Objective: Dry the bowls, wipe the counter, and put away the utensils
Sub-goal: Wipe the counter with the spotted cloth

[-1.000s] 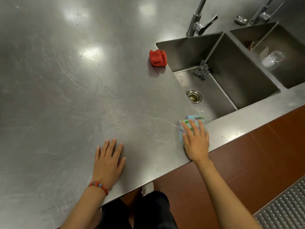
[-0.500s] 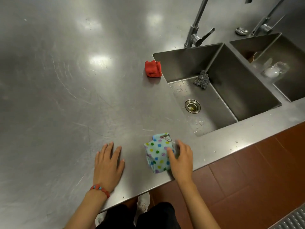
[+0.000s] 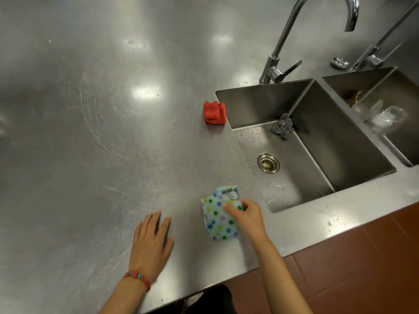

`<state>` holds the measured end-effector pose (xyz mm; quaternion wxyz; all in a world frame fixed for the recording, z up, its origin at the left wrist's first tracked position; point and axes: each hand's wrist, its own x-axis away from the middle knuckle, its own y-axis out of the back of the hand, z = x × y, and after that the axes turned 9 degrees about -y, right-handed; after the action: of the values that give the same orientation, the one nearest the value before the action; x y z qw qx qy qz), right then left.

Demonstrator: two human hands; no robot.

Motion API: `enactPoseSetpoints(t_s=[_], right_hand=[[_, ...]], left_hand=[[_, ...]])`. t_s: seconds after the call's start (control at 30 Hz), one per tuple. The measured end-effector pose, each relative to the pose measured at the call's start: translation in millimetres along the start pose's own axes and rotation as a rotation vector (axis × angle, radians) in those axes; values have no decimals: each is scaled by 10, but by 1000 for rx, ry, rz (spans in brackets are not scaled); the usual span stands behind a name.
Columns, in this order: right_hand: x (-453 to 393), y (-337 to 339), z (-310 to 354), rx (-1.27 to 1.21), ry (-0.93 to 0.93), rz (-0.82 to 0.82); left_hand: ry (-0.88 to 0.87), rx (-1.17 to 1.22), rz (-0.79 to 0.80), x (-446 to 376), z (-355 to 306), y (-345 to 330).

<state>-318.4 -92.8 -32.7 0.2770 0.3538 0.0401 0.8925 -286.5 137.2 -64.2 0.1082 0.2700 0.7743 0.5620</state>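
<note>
A light-blue cloth with coloured dots (image 3: 217, 219) lies bunched on the steel counter (image 3: 90, 143) near its front edge, just left of the sink. My right hand (image 3: 246, 217) grips its right side, thumb on top and fingers curled round the fabric. My left hand (image 3: 153, 242) rests flat on the counter to the left of the cloth, fingers spread, holding nothing. No bowls or utensils are in view.
A folded red cloth (image 3: 214, 113) sits by the sink's (image 3: 362, 164) far-left corner. A steel-wool scrubber (image 3: 283, 128) lies inside that basin, drain (image 3: 268, 162) below it. A second basin (image 3: 403, 155) to the right holds a glass jar (image 3: 385, 120). Two taps (image 3: 275, 71) stand behind.
My right hand slid the dotted cloth left from the sink's front corner along the counter edge, and its flat press became a grip on the bunched fabric. My left hand stayed put.
</note>
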Motion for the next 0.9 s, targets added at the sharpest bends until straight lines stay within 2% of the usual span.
enactPoseSetpoints(t_s=[0.13, 0.3, 0.5, 0.7, 0.77, 0.83, 0.9], right_hand=[[-490, 15, 586, -172, -13, -68], [-1051, -132, 1154, -133, -18, -71], [-1360, -267, 1163, 78, 20, -157], [-1290, -267, 1106, 487, 82, -347], [-1145, -278, 1026, 633, 201, -438], [-941, -360, 896, 779, 397, -478], [-715, -514, 720, 839, 581, -396]], left_hand=[[9, -40, -14, -10, 19, -15], [-1, -99, -39, -21, 37, 10], [8, -93, 61, -24, 33, 31], [-21, -107, 112, 3, 55, 21], [-27, -132, 111, 14, 64, 29], [-66, -174, 50, 28, 95, 13], [-125, -190, -18, 13, 115, 12]])
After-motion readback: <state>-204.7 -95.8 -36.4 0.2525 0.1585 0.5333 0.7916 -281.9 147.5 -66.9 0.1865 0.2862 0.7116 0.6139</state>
